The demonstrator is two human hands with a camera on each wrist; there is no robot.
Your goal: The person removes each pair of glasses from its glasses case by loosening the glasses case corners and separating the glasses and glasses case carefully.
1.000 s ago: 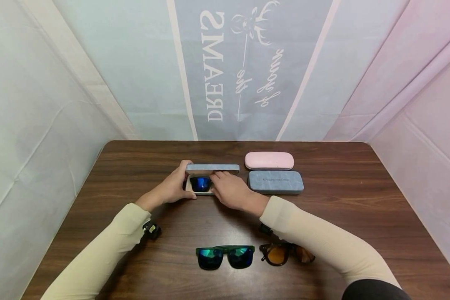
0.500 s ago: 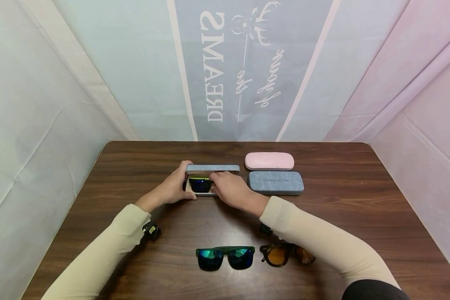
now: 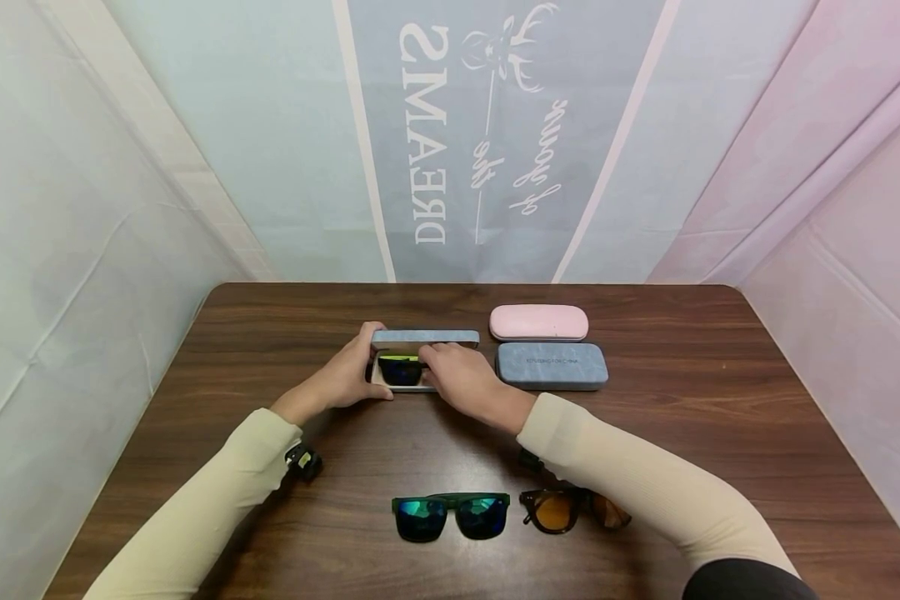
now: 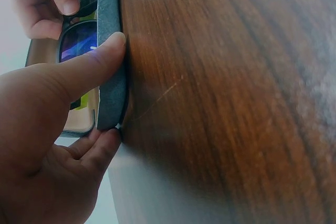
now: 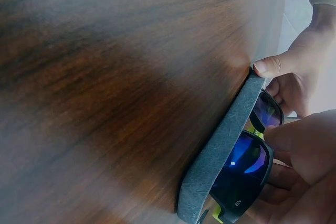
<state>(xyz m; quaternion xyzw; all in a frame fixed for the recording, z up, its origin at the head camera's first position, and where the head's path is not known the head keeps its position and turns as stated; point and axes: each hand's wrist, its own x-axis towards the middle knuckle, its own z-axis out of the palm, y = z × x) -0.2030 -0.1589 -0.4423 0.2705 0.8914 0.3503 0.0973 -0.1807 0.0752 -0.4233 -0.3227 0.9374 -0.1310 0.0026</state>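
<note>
A blue-grey glasses case [image 3: 425, 336] stands with its lid raised at the middle of the table. My left hand [image 3: 348, 367] grips its left end, thumb on the front wall [image 4: 110, 90]. Partly inside the case is a pair of black sunglasses [image 3: 401, 372] with blue-purple mirrored lenses and yellow-green on the temples. My right hand [image 3: 461, 379] reaches over the case's right half and pinches these sunglasses [image 5: 239, 166] near the bridge, thumb and fingers on either side. In the head view this hand hides their right lens.
Right of the open case lie a closed blue-grey case [image 3: 552, 367] and a pink case [image 3: 538, 322] behind it. Nearer the front are green-framed sunglasses [image 3: 451, 517] and amber-lensed tortoiseshell sunglasses [image 3: 555, 511], partly under the right sleeve [image 3: 645, 467].
The sunglasses in the case have tilted: their visible lens went from bright blue to dark, and a yellow-green strip now shows behind it. Both hands stay nearly in place.
</note>
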